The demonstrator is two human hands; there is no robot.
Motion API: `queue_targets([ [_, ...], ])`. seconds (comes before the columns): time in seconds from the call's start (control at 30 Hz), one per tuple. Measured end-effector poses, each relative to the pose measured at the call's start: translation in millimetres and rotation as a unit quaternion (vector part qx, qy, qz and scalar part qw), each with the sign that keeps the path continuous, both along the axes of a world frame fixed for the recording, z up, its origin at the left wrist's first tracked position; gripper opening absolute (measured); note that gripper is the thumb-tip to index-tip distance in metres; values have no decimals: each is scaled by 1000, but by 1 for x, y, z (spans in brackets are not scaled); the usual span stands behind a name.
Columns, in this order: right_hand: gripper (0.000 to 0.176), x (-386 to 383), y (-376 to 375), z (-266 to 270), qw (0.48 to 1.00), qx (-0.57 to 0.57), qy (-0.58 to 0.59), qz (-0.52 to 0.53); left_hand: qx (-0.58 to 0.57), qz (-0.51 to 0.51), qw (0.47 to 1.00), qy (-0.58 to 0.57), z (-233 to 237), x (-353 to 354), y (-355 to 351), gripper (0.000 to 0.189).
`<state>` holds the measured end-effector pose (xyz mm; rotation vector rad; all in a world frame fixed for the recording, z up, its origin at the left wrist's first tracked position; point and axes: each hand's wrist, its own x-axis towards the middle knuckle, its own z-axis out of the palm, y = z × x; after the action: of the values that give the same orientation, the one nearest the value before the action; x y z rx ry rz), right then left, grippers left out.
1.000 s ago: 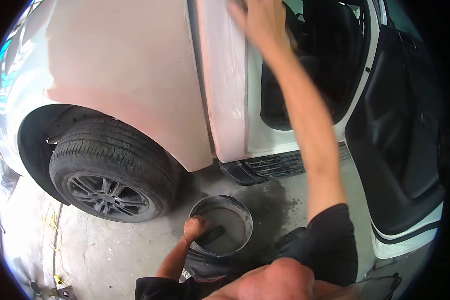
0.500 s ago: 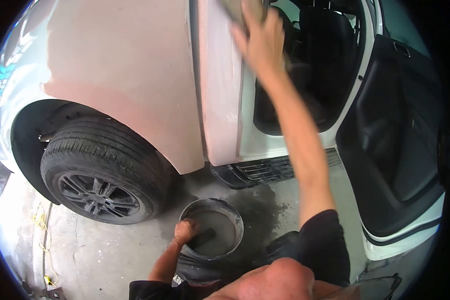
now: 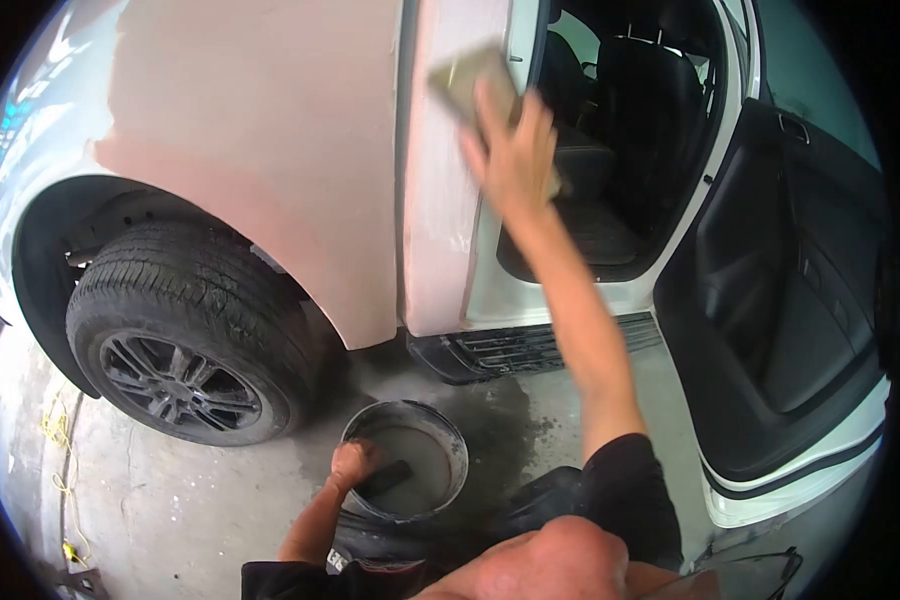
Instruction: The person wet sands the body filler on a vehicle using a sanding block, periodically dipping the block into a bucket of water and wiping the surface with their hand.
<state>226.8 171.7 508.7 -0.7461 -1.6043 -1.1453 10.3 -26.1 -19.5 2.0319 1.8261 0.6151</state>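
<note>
My right hand (image 3: pixel 515 165) is pressed over a flat olive-yellow pad (image 3: pixel 462 85) on the pale pinkish pillar (image 3: pixel 445 215) beside the open doorway. Motion blurs the fingers and pad, and part of the pad is hidden under the palm. Down at the left rim of a bucket (image 3: pixel 457 440), my left hand (image 3: pixel 355 460) is closed, with a dark, oblong block (image 3: pixel 385 478) against its fingers. The block hangs inside the bucket over cloudy grey water (image 3: pixel 425 470); the fingers' exact grip on it is partly hidden.
A white vehicle's panel (image 3: pixel 260 150) with pinkish-grey patches is on the left, above a wheel (image 3: pixel 185 350). A black side step (image 3: pixel 530 350) runs under the doorway. An open door (image 3: pixel 790 280) stands at right. Yellow cord (image 3: pixel 60 430) lies on the concrete floor.
My right hand and the pad have moved down along the pillar. My left hand stays at the bucket's rim with the dark block. The whole view has shifted slightly.
</note>
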Motion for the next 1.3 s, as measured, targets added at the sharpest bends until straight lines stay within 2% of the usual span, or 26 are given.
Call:
queue_targets([
  [0.03,77,7,12,-35,997,40,-39,56,7,4,1000,-7,-3,1,-3,29],
  [0.1,75,1,-5,-31,998,3,-21,52,23,18,999,-13,-4,-1,0,29],
  [0.17,66,-12,-3,38,998,22,-38,43,18,19,1000,-1,0,-4,0,29],
  [0.23,58,-31,-5,121,998,4,5,57,24,11,1000,0,-3,4,3,28],
  [0.3,55,-57,-37,173,990,-80,110,41,42,-4,999,9,-4,-3,0,28],
  [0.33,54,-54,-32,163,994,-52,82,49,43,7,999,0,-2,-7,1,27],
  [0.4,52,-37,-13,111,998,1,13,54,41,19,999,-31,-4,-1,-3,26],
  [0.47,69,-28,-8,2,998,37,-31,-42,52,7,998,-32,-6,2,-1,25],
  [0.5,81,-17,-9,-50,997,-10,-78,-12,58,4,998,-32,-8,-1,0,24],
  [0.53,84,-6,-3,-83,994,-13,-107,37,86,4,996,-26,-15,-1,1,24],
  [0.63,79,-11,-10,-36,992,-16,-124,-25,93,15,995,-37,-15,-1,0,24],
  [0.7,69,-35,-14,47,997,31,-64,-16,50,11,999,-10,-5,-2,-1,24],
  [0.73,63,-41,-11,84,998,-5,-50,29,29,11,1000,2,-3,-1,0,24],
  [0.77,52,-64,-43,111,996,-74,39,19,37,12,999,-7,-3,-2,1,23],
  [0.83,53,-68,-35,98,998,-27,45,47,55,13,998,-30,-2,-1,-1,22],
  [0.87,58,-61,-29,60,999,-40,13,14,53,14,998,-32,-3,0,-5,21],
  [0.9,62,-49,-22,2,998,-52,-18,-21,53,13,998,-32,-5,-1,-4,21],
  [0.93,66,-31,-12,-69,997,-43,-55,14,56,13,998,-34,-7,-2,-2,21],
  [0.97,70,-14,-6,-113,993,-34,-96,51,58,15,998,-35,-8,0,-3,20],
  [1.07,80,2,0,-109,986,-16,-159,52,62,23,997,-31,-8,-2,-3,20],
  [1.1,76,-3,2,-74,988,15,-149,26,59,17,998,-29,-5,-3,-1,20],
  [1.13,69,-15,-6,-30,996,17,-90,-2,54,12,998,-29,-5,-1,0,20],
  [1.17,61,-20,-5,15,996,3,-81,32,50,9,998,-26,-8,-2,-4,22],
  [1.23,54,-25,4,47,996,-27,-78,33,55,11,998,-22,-7,-2,3,24],
  [1.27,53,-28,3,44,997,-35,-65,31,62,16,998,-20,-5,-1,6,24],
  [1.3,54,-27,-6,18,998,-35,-57,12,63,17,998,-17,0,1,2,25],
])
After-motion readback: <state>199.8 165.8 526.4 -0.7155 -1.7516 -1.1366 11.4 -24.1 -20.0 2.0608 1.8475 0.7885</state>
